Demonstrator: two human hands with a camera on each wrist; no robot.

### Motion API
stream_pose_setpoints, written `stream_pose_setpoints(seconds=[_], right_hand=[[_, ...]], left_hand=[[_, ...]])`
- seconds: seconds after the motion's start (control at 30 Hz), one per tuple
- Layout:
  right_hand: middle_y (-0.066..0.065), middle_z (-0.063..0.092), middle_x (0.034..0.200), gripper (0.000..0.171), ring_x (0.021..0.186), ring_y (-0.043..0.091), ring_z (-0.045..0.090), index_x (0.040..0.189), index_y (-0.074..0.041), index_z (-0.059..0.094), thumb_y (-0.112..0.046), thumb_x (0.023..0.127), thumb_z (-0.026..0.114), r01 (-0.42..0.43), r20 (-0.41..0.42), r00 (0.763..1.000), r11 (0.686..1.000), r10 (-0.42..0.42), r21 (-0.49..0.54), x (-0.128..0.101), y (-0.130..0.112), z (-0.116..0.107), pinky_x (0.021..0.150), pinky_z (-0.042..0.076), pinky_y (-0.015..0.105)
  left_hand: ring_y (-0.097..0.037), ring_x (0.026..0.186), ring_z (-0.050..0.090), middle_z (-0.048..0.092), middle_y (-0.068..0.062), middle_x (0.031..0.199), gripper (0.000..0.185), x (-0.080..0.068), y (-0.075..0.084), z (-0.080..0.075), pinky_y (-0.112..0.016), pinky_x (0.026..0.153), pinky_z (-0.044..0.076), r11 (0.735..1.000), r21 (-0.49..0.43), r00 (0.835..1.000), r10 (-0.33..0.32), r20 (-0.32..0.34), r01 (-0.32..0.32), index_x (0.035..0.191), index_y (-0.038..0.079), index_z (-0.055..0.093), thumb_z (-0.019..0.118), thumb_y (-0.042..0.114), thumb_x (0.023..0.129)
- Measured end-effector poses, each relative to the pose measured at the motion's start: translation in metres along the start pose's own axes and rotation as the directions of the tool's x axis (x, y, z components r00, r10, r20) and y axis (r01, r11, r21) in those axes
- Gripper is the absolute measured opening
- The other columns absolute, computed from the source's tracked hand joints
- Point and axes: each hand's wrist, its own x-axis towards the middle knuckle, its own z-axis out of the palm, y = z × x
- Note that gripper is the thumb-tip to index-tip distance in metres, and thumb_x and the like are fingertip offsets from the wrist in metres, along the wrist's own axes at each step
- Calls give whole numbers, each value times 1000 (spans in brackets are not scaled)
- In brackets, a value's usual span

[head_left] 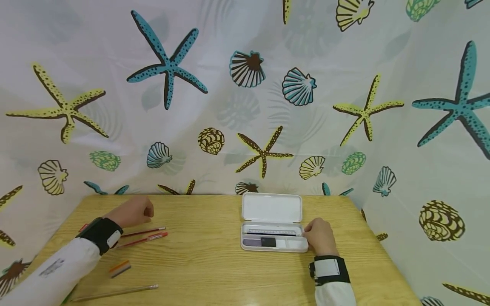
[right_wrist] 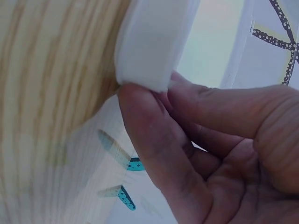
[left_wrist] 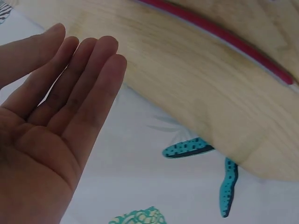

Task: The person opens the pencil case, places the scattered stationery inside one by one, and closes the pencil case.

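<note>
A white pencil case [head_left: 273, 247] lies on the table with its lid [head_left: 272, 207] swung back. Inside are a ruler [head_left: 272, 232], a dark block [head_left: 268, 242] and a greyish-purple piece [head_left: 252, 242]. My right hand [head_left: 320, 236] is at the case's right end; in the right wrist view its thumb and fingers pinch the case's corner. Over the table's left side, my left hand [head_left: 134, 211] holds nothing, its fingers loosely bent in the left wrist view. Close by it lie a dark red pencil [head_left: 142, 232] and a red pen or pencil [head_left: 142, 240].
Nearer the front left are an orange-and-grey eraser [head_left: 120, 268] and a plain wooden pencil [head_left: 116, 293] with an eraser tip. Behind the wooden table [head_left: 199, 263] hangs a curtain [head_left: 245, 110] printed with starfish and shells, which also runs along the sides.
</note>
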Motion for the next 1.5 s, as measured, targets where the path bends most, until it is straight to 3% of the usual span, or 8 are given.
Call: stream_pose_setpoints(seconds=[0.2, 0.33, 0.47, 0.9, 1.33, 1.5], right_hand=[[14, 67, 79, 5, 68, 26, 61, 83, 6, 72, 2, 85, 75, 10, -20, 1000, 1000, -10, -7, 0, -1, 0, 56, 49, 32], [14, 67, 78, 6, 68, 27, 61, 83, 7, 72, 2, 85, 74, 21, -12, 1000, 1000, -21, -7, -1, -2, -1, 55, 49, 33], [14, 67, 78, 5, 68, 27, 61, 83, 6, 72, 2, 86, 74, 14, -4, 1000, 1000, -14, -7, -1, -1, -1, 55, 50, 33], [14, 68, 80, 5, 70, 27, 62, 85, 6, 72, 2, 87, 74, -3, 7, 1000, 1000, 3, -3, -1, -1, -1, 55, 50, 33], [14, 68, 80, 6, 71, 26, 61, 85, 7, 73, 1, 86, 75, 13, -4, 1000, 1000, -14, -18, 1, 1, 0, 57, 50, 33], [14, 67, 79, 6, 69, 26, 61, 85, 6, 73, 1, 87, 74, 6, 1, 1000, 1000, -6, -10, 1, 1, 0, 56, 49, 32]], left_hand=[[-13, 74, 57, 65, 2, 80, 10, -15, -18, 15, -36, 67, 52, 999, -5, 999, -34, -8, 34, 81, 7, 74, 78, -1, 84], [-10, 70, 54, 63, 4, 75, 17, -21, -20, 21, -32, 63, 49, 999, -22, 1000, -24, 0, 24, 76, 10, 72, 79, -5, 80], [-11, 71, 53, 63, 3, 77, 19, -25, -21, 25, -33, 64, 50, 998, -34, 999, -52, 12, 53, 77, 10, 71, 78, -7, 78], [-10, 69, 52, 61, 7, 74, 19, -25, -32, 37, -34, 63, 49, 997, 59, 997, -52, -49, 55, 75, 13, 71, 83, -2, 79], [-11, 70, 55, 63, 6, 75, 20, -23, -29, 38, -36, 65, 52, 997, 67, 997, -39, -73, 44, 75, 13, 72, 77, -6, 80], [-12, 72, 55, 62, 5, 76, 19, -22, -29, 38, -37, 66, 51, 996, 57, 996, -68, -62, 71, 76, 13, 73, 78, -5, 81]])
